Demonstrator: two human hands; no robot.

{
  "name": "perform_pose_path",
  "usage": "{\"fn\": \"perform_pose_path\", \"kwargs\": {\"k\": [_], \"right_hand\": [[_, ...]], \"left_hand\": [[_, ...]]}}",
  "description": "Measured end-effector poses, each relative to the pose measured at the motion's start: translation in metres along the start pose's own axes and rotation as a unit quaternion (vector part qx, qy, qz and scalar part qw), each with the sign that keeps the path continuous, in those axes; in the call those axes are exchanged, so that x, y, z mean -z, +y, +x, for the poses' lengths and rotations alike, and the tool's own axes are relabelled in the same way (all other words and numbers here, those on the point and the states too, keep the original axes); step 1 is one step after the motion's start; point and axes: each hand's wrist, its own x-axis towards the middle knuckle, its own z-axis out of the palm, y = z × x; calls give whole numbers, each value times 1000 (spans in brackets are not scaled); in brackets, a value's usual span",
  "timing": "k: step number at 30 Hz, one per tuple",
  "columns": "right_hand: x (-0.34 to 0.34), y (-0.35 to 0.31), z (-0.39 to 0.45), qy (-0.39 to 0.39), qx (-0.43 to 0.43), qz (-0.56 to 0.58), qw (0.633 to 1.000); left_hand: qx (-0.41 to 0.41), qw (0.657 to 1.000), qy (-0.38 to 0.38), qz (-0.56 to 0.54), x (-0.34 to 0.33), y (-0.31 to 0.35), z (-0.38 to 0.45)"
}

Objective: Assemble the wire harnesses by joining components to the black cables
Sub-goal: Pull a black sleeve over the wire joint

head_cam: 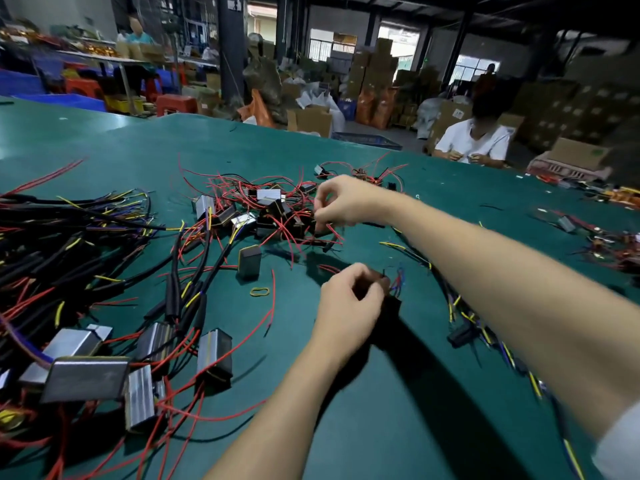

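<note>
Reaching into the upper centre of the frame, the right hand (341,199) has its fingers curled down into a tangled pile of transformers (266,211) with thin red leads; the fingertips pinch at a red wire (330,230) at the pile's right edge, though the exact grip is blurred. Below it, at centre frame, the left hand (349,299) is curled round a dark cable end (393,303), from which short blue and red wire tips poke up beside the thumb. Both hands are apart, one above the other, over the green table (398,410).

At the left of the frame lies a thick heap of black cables (52,244), their ends showing yellow, blue and red cores. In the lower left sit about seven grey-wrapped transformers (86,377), already joined to black sleeves and red leads; the count is uncertain where they overlap. One lone transformer (249,261) stands upright between the pile and the heap, and one yellow rubber band (259,291) lies just below it. A second, looser run of black cables (464,332) trails down the lower right under the right forearm.

At the upper right, one person in a white shirt (472,140) sits at the table's far edge.
</note>
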Motion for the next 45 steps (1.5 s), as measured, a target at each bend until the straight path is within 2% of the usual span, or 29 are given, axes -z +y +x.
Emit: {"fn": "perform_pose_path", "kwargs": {"k": [3, 6, 8, 11, 15, 21, 26, 29, 33, 35, 37, 40, 45], "right_hand": [[27, 15, -24, 65, -26, 144, 987], [31, 32, -53, 145, -32, 259, 955], [22, 47, -78, 180, -34, 306, 934], [-4, 69, -112, 239, -82, 343, 905], [-43, 83, -144, 246, -137, 357, 891], [-59, 64, -156, 243, -24, 324, 914], [-64, 65, -157, 284, -51, 334, 897], [-68, 69, -158, 293, -69, 335, 893], [-73, 74, -157, 309, -91, 337, 885], [-75, 74, -158, 318, -79, 335, 883], [-77, 73, -156, 345, -55, 347, 870], [-78, 75, -152, 401, -32, 361, 841], [-78, 79, -148, 467, 2, 318, 825]], "left_hand": [[9, 999, 0, -30, 1, 0, 0], [17, 998, 3, -69, 4, 1, 2], [27, 994, -1, -103, 5, 4, 3], [56, 988, -16, -146, 8, 6, 2], [63, 985, -56, -153, 12, 10, -1], [34, 993, -72, -93, 14, 8, -4], [22, 996, -42, -77, 9, 7, -4], [-15, 999, -4, -42, 9, 4, -3], [-39, 999, -6, 11, 8, 3, -4], [-22, 1000, -6, -4, 8, 2, -2], [2, 999, -1, -34, 9, 1, -1], [6, 1000, 5, -23, 10, -1, 1], [8, 1000, -11, -3, 9, -3, 2]]}}
